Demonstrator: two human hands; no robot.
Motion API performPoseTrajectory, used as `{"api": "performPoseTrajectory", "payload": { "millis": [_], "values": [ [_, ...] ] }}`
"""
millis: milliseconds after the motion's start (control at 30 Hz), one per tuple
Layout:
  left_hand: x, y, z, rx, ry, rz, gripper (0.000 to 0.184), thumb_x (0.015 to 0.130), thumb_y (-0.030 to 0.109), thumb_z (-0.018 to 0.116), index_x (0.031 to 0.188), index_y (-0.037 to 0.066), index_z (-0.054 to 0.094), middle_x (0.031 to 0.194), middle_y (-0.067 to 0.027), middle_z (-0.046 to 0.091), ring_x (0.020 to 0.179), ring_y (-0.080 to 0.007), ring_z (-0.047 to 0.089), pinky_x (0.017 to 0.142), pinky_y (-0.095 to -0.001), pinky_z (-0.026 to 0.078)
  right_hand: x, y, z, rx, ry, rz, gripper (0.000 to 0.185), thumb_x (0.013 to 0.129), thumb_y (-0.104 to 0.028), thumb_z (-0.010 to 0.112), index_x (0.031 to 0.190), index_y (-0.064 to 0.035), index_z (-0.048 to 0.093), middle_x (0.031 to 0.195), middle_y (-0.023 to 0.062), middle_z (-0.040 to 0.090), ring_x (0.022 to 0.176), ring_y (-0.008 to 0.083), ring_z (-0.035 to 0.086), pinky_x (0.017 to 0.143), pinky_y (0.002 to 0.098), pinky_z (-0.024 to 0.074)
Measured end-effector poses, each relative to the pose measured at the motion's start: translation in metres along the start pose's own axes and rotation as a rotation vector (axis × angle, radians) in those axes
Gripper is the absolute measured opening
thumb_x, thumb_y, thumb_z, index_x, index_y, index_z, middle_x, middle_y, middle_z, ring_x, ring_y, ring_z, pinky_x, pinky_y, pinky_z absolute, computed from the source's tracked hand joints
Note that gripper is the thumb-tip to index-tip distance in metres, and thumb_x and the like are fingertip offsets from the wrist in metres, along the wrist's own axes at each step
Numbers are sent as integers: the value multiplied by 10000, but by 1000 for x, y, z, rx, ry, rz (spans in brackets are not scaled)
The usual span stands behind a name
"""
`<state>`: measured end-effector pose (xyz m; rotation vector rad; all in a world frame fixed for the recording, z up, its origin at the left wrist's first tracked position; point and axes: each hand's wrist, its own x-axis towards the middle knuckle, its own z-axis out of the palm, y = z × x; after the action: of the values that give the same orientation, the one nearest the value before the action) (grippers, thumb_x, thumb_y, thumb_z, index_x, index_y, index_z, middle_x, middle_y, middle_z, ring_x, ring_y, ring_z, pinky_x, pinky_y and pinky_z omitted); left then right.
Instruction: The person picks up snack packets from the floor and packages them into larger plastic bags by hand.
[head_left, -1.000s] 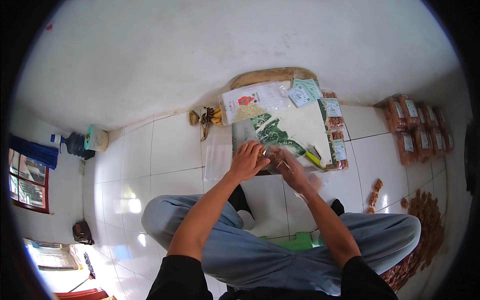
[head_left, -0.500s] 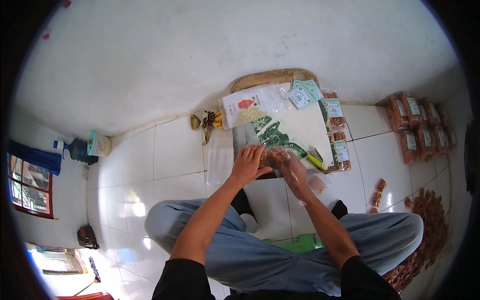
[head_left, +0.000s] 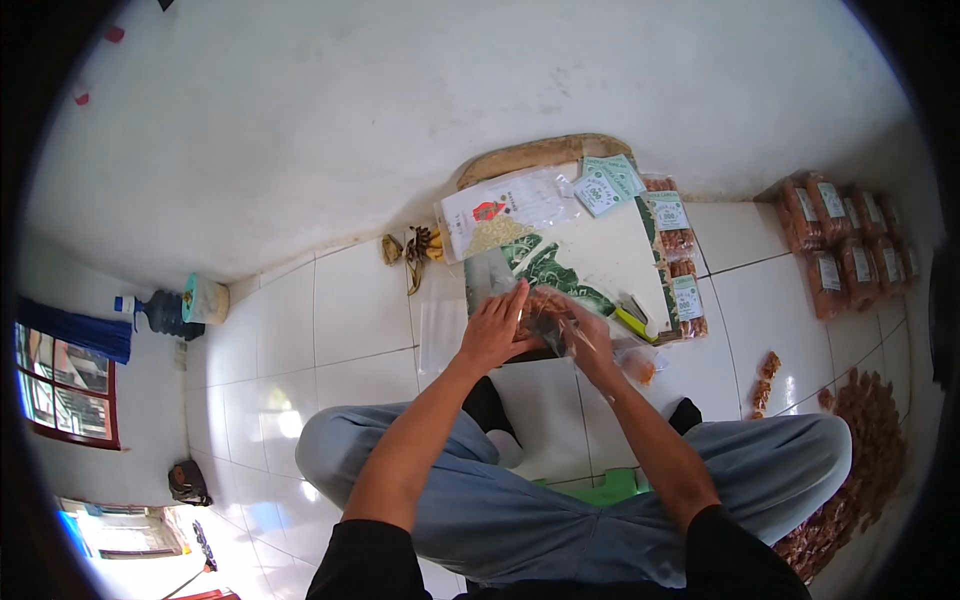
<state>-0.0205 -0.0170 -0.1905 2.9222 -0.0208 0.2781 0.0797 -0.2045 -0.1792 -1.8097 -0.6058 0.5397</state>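
Observation:
A clear plastic bag of brown snacks (head_left: pixel 545 314) lies at the near edge of the low table (head_left: pixel 610 252), between my hands. My left hand (head_left: pixel 493 330) presses on its left side, fingers closed together against it. On the other side, my right hand (head_left: pixel 592 348) grips the loose plastic end of the bag; some of its fingers are hidden. A lime-green stapler (head_left: pixel 633 320) rests just right of my right hand. Printed label cards (head_left: pixel 607 187) lie at the table's back, beside a clear packet with a red print (head_left: pixel 490 212).
Labelled snack packs (head_left: pixel 686 300) line the table's right edge. More packs (head_left: pixel 850 250) are stacked by the right wall. A heap of brown snack pieces (head_left: pixel 862 440) covers the floor at right. Bananas (head_left: pixel 432 243) and a flat clear plastic sheet (head_left: pixel 440 330) lie left of the table.
My right hand has shifted slightly up with the bag's plastic end, which now stands out more. My left hand stays on the bag. The view has shifted a little.

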Motion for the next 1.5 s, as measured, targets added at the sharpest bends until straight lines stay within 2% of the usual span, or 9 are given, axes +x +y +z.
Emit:
{"api": "performPoseTrajectory", "payload": {
  "millis": [200,333,400,667,933,1133,1233,1333,1500],
  "values": [
    [20,-8,-18,60,-134,61,1073,683,432,814,1488,0,251,1498,-138,353,1352,-301,373,1106,-420,320,14,21,13,-82,24,-56,358,942,-245,583,1258,-81,620,752,175,645,655,279,633,654,383,484],
    [29,-14,-11,82,-203,203,1119,617,495,827,1469,2,295,1503,-123,346,1381,-302,337,1135,-436,289,24,43,26,-10,138,-281,324,928,-176,597,1232,-67,629,885,215,677,798,337,683,723,388,508],
    [31,-11,-11,83,-220,215,1133,598,512,830,1464,1,307,1502,-121,346,1382,-305,335,1141,-443,281,29,50,29,-34,46,-32,314,910,-126,602,1215,-60,637,1007,225,674,932,373,674,782,385,513],
    [30,10,-6,33,-142,263,1173,639,766,650,1437,-41,357,1498,-141,384,1425,-281,299,1194,-438,193,27,47,45,44,193,-48,240,911,-146,585,1092,-4,652,891,193,695,770,269,677,710,368,514],
    [22,17,3,-9,-64,295,1208,624,794,624,1420,-75,362,1498,-184,380,1409,-319,334,1186,-453,213,32,69,53,121,129,3,230,894,-188,602,980,19,654,770,187,678,666,214,646,639,358,511],
    [17,27,6,-49,-2,256,1197,622,780,643,1402,-91,381,1482,-180,405,1401,-313,349,1187,-433,232,38,81,50,49,-31,111,301,906,-193,594,1104,32,624,924,193,690,839,188,666,735,340,518],
    [18,28,7,-67,22,250,1202,610,773,659,1407,-82,379,1482,-180,404,1399,-313,352,1183,-433,239,46,106,57,75,-221,-216,366,924,-206,568,1206,27,571,1139,212,649,1002,232,655,851,350,510],
    [19,27,10,-50,27,234,1217,590,755,685,1423,-71,361,1488,-176,397,1396,-309,355,1180,-434,244,50,106,69,-107,-40,-314,420,823,-289,662,1146,-24,620,1166,233,617,1022,409,614,825,416,524],
    [20,26,10,-61,-5,197,1245,560,715,728,1445,-62,323,1506,-168,372,1395,-301,355,1178,-434,250,30,33,25,-289,-177,-68,416,888,-257,638,1187,28,588,1054,146,687,974,242,662,819,404,517]
  ]
}}
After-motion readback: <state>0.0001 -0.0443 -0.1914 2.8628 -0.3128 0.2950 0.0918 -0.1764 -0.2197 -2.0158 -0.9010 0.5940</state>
